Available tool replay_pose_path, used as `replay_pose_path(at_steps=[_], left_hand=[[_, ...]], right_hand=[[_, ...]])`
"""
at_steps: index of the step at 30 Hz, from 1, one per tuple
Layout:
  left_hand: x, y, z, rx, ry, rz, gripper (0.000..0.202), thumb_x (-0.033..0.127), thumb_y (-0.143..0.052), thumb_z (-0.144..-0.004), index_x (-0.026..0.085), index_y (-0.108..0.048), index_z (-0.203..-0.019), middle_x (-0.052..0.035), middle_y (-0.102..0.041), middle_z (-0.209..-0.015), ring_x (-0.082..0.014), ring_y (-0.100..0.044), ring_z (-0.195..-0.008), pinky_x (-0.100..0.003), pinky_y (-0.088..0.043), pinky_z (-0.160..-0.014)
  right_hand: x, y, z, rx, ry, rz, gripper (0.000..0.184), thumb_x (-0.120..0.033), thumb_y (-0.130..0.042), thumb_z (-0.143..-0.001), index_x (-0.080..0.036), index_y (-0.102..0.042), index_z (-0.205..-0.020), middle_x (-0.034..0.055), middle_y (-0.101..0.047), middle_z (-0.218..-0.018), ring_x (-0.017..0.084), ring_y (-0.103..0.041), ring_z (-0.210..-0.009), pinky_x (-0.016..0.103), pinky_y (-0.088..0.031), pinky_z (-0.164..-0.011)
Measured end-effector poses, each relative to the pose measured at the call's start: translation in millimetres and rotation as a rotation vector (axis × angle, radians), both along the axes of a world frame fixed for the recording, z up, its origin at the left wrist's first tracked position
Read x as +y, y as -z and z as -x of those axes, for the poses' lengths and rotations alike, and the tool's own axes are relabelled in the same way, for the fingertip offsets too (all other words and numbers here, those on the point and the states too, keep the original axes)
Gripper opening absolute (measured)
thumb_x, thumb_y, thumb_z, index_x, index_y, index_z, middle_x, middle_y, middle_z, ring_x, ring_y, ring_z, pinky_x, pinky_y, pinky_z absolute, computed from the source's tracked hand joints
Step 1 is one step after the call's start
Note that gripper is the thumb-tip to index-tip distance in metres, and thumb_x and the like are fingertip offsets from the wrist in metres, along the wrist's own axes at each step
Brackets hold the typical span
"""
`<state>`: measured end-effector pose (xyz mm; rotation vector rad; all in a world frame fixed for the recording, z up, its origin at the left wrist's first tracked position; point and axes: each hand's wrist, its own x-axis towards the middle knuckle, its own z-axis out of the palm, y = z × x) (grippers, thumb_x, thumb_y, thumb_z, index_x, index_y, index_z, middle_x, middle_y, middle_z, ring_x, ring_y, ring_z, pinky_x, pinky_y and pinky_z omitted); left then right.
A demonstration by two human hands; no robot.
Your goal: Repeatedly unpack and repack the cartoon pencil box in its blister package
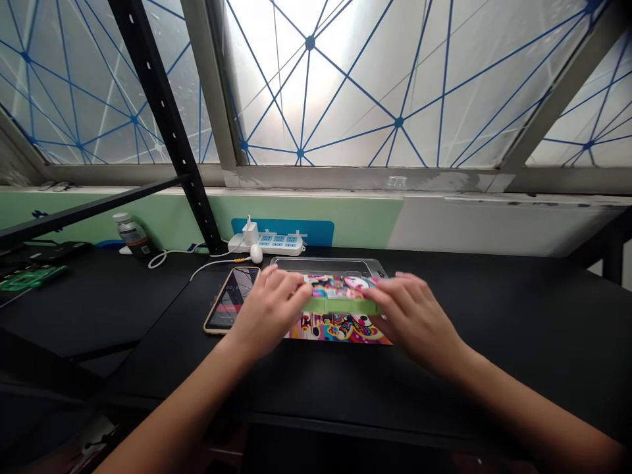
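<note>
My left hand (269,304) and my right hand (407,311) grip the two ends of a colourful, green-edged phone case (340,295) just above the black table (518,316). Both hands have their fingers curled round it. Under the case lies a bright cartoon-printed card (340,328). Behind it sits a clear plastic tray (326,265). A smartphone (231,301) with its screen lit lies flat just left of my left hand, a white cable running to it.
A white power strip (269,242) with a charger plugged in stands against the green wall. A bottle (131,236) stands at the left, beside a black shelf upright (168,131). A green circuit board (24,276) lies far left.
</note>
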<state>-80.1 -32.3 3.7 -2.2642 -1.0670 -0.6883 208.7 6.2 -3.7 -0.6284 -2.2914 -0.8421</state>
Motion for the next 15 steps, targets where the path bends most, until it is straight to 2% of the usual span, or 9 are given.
replay_pose_path(at_steps=[3, 6, 9, 12, 15], left_hand=[[-14.8, 21.5, 0.0, 0.148, 0.09, 0.087, 0.019, 0.012, -0.054, -0.099, 0.017, -0.064, -0.114, -0.0122, -0.069, -0.119, -0.0276, -0.064, -0.107, -0.051, -0.048, -0.103], [-22.1, 36.6, 7.8, 0.063, 0.107, 0.272, 0.028, 0.027, -0.063, -0.097, 0.018, -0.06, -0.124, -0.0155, -0.065, -0.132, -0.0328, -0.061, -0.12, -0.051, -0.05, -0.102], [-26.0, 42.7, 18.7, -0.17, 0.046, 0.517, 0.053, 0.045, -0.07, -0.091, 0.021, -0.053, -0.135, -0.0163, -0.055, -0.148, -0.0346, -0.051, -0.136, -0.051, -0.046, -0.111], [-27.2, 43.4, 24.7, -0.341, -0.038, 0.699, 0.064, 0.044, -0.068, -0.092, 0.024, -0.043, -0.147, -0.0149, -0.044, -0.158, -0.0328, -0.042, -0.145, -0.05, -0.039, -0.118], [-25.8, 42.1, 24.7, -0.44, -0.061, 0.807, 0.079, 0.041, -0.069, -0.091, 0.025, -0.029, -0.157, -0.0131, -0.038, -0.162, -0.0308, -0.04, -0.148, -0.047, -0.036, -0.121]], right_hand=[[-22.8, 21.5, -9.3, -0.129, -0.026, 0.069, 0.033, -0.014, -0.057, -0.094, -0.01, -0.059, -0.126, 0.0127, -0.07, -0.099, 0.03, -0.063, -0.093, 0.046, -0.053, -0.086], [-27.6, 36.6, -15.2, -0.109, -0.052, 0.232, 0.033, -0.016, -0.054, -0.095, -0.015, -0.059, -0.128, 0.0143, -0.071, -0.112, 0.032, -0.065, -0.105, 0.047, -0.055, -0.091], [-22.0, 37.0, -21.0, -0.051, -0.032, 0.51, 0.04, -0.036, -0.061, -0.096, -0.022, -0.057, -0.133, 0.0168, -0.066, -0.133, 0.035, -0.061, -0.124, 0.053, -0.052, -0.101], [-15.1, 30.8, -29.4, 0.019, 0.013, 0.75, 0.059, -0.054, -0.07, -0.088, -0.026, -0.057, -0.138, 0.0177, -0.057, -0.148, 0.039, -0.054, -0.134, 0.059, -0.048, -0.106], [-9.5, 23.8, -39.3, 0.095, 0.026, 0.914, 0.056, -0.055, -0.071, -0.087, -0.028, -0.06, -0.135, 0.0143, -0.057, -0.149, 0.037, -0.056, -0.133, 0.058, -0.048, -0.106]])
